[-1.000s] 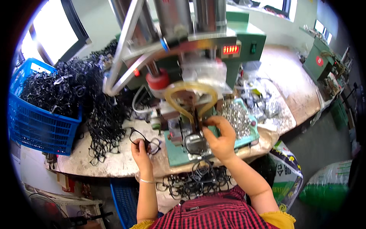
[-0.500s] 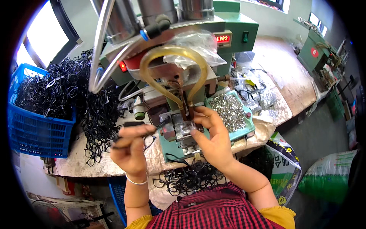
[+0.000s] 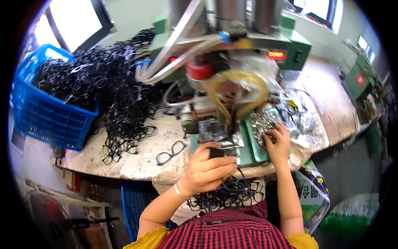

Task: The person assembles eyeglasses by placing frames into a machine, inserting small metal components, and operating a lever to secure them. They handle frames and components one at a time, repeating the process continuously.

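My left hand (image 3: 206, 168) is closed around a black eyeglass frame (image 3: 216, 153), holding it just in front of the green press machine (image 3: 232, 54) and its metal fixture (image 3: 217, 135). My right hand (image 3: 277, 143) reaches into a green tray (image 3: 255, 147) of small shiny metal parts (image 3: 262, 123), fingertips down in the pile. A single black eyeglass frame (image 3: 170, 152) lies on the bench left of my left hand. A heap of black frames (image 3: 226, 193) rests in my lap below both hands.
A blue basket (image 3: 45, 112) heaped with black frames stands at far left, and more frames (image 3: 124, 108) spill over the worn bench (image 3: 137, 159). A yellowish hose loop (image 3: 238, 93) hangs on the machine. Another blue crate (image 3: 130, 205) sits under the bench. Green machines (image 3: 360, 81) stand at right.
My left hand has brought a frame from the bench's left side to the machine fixture. My right hand has moved off the fixture, right into the tray of metal parts.
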Demonstrator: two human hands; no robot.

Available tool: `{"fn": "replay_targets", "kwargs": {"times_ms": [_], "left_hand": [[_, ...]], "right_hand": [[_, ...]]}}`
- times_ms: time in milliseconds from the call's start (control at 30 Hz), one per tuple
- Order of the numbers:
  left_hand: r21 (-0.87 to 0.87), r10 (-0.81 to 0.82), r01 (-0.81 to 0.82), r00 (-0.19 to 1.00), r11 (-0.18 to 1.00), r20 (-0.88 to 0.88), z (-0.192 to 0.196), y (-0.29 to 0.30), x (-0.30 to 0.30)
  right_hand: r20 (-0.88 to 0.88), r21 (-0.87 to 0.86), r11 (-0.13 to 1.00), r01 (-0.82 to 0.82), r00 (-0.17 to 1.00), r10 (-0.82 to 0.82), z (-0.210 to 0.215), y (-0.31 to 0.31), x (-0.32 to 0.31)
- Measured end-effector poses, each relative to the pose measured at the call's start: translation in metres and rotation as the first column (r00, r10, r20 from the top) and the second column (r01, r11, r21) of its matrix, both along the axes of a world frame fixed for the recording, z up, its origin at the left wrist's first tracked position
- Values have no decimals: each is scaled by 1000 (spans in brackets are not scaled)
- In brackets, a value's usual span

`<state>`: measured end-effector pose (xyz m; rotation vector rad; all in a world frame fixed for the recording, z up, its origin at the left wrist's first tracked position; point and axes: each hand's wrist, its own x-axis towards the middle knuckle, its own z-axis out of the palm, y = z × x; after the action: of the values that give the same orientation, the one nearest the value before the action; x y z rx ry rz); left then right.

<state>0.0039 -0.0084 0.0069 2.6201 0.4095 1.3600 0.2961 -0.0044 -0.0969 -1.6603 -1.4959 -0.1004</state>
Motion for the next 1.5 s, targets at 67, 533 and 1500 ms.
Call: {"fn": "replay_targets", "kwargs": {"times_ms": [67,533,1500], "left_hand": [[-12,39,-39,999,999,-7,-3,-5,-1],[-285,690,-805,593,520,-415,-130,27,-142],[-950,677,47,691,309,254,-125,40,-107]], "right_hand": [[28,-6,1000,0,1000,0,5,3,-5],[-230,140,990,8,973,24,16,-4,-20],[-708,278,909,-309,573,411,61,2,-107]]}}
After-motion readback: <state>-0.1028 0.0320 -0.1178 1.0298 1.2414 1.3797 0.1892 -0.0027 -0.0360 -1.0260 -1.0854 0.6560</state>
